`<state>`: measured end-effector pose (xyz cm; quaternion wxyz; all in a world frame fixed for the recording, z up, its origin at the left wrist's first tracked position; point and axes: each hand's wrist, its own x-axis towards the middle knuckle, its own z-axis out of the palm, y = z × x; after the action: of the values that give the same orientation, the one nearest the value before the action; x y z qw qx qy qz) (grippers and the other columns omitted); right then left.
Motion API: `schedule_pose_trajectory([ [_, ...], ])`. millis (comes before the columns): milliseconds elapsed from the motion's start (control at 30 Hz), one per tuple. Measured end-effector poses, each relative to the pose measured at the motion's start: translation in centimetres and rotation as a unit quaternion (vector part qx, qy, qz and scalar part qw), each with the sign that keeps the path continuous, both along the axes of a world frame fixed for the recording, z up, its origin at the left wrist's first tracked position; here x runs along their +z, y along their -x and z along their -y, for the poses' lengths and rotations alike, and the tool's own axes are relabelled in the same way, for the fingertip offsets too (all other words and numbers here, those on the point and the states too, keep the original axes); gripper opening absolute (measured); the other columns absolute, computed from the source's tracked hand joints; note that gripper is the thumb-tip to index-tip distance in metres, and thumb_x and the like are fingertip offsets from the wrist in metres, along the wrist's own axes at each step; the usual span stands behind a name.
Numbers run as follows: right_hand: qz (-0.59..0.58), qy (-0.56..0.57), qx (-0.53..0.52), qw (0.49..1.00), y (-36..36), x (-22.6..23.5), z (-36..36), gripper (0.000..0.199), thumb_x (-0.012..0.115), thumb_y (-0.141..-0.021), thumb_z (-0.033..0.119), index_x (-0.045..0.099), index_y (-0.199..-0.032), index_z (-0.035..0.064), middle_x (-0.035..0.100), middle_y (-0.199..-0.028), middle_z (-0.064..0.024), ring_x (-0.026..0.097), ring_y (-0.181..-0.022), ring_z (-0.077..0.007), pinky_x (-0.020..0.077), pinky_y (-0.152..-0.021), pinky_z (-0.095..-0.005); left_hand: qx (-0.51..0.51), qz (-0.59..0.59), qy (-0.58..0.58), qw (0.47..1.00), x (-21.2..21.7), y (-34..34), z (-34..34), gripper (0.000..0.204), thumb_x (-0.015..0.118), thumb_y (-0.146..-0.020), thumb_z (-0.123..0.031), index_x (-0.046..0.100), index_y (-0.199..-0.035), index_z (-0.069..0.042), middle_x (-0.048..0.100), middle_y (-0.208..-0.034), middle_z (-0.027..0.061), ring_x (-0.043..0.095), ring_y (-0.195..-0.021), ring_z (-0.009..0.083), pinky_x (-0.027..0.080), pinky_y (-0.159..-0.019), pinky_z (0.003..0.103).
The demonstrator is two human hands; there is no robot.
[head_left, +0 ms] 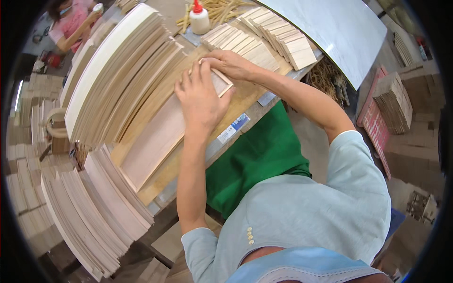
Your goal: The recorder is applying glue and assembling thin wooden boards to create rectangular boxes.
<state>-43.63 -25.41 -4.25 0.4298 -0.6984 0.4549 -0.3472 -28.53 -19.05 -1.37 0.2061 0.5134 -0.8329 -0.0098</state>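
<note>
Left grip [200,100] holds the wooden tray [155,140] across its end; right grip [230,63] touches the far corner, closure indeterminable. Press evenly, keeping the edges flush.

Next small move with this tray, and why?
Probably press the end strip square: both hands are at that end of the shallow wooden tray, left hand spread across it, right hand at its far edge.
</note>
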Motion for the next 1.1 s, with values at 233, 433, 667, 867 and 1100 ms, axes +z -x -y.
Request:
schedule_pose_trajectory([
  [233, -0.005, -0.101, -0.088, 0.991, 1.9, 1.1, -1.8, 0.051, 0.042, -0.097, 0.045, 0.056, -0.124, 0.0041, 0.057, -0.086, -0.0022, 0.048, -0.070, -0.0097, 0.0424, -0.062, -0.0237, 0.097, -0.032, 0.060, 0.993, 2.7, -8.2, -3.9, 0.071, 0.068, -0.079, -0.039, 0.041, -0.136, -0.005, 0.044, -0.136, 0.0191, 0.036, -0.129, 0.0346, 0.028, -0.104, 0.050],
  [433, -0.015, -0.160, -0.063, 0.985, 2.5, 2.8, -4.9, 0.055, 0.039, -0.097, 0.048, 0.054, -0.124, 0.0017, 0.053, -0.089, -0.0031, 0.050, -0.069, -0.0087, 0.0475, -0.053, -0.0218, 0.345, -0.370, -0.082, 0.858, 1.9, -26.7, -11.9, 0.056, 0.053, -0.093, -0.036, 0.043, -0.135, -0.001, 0.053, -0.128, 0.0148, 0.051, -0.116, 0.0250, 0.041, -0.095, 0.036],
  [667, -0.050, -0.194, -0.016, 0.980, 2.9, 2.7, -5.5, 0.065, 0.042, -0.094, 0.054, 0.046, -0.131, 0.0007, 0.050, -0.103, -0.0093, 0.056, -0.086, -0.0159, 0.0534, -0.061, -0.0266, 0.247, -0.594, -0.282, 0.712, -0.9, -28.1, -12.8, 0.057, 0.046, -0.099, -0.031, 0.026, -0.146, -0.006, 0.040, -0.141, 0.0106, 0.042, -0.124, 0.0193, 0.035, -0.102, 0.034],
  [867, 0.127, -0.271, -0.029, 0.954, 3.7, 2.8, -8.8, 0.065, 0.041, -0.096, 0.051, 0.038, -0.138, 0.0017, 0.049, -0.128, -0.0136, 0.054, -0.108, -0.0216, 0.0493, -0.085, -0.0341, 0.197, -0.602, -0.215, 0.743, -1.2, -26.7, -16.5, 0.053, 0.046, -0.098, -0.028, 0.028, -0.144, -0.007, 0.034, -0.143, 0.0115, 0.033, -0.131, 0.0221, 0.030, -0.106, 0.036],
  [1100, 0.144, -0.366, -0.034, 0.919, 3.7, 3.5, -9.6, 0.069, 0.039, -0.094, 0.057, 0.040, -0.135, 0.0017, 0.051, -0.126, -0.0143, 0.053, -0.109, -0.0219, 0.0453, -0.090, -0.0357, 0.185, -0.746, -0.213, 0.603, -3.9, -28.2, -19.8, 0.047, 0.044, -0.099, -0.030, 0.036, -0.135, -0.002, 0.044, -0.136, 0.0150, 0.044, -0.124, 0.0248, 0.034, -0.105, 0.041],
])
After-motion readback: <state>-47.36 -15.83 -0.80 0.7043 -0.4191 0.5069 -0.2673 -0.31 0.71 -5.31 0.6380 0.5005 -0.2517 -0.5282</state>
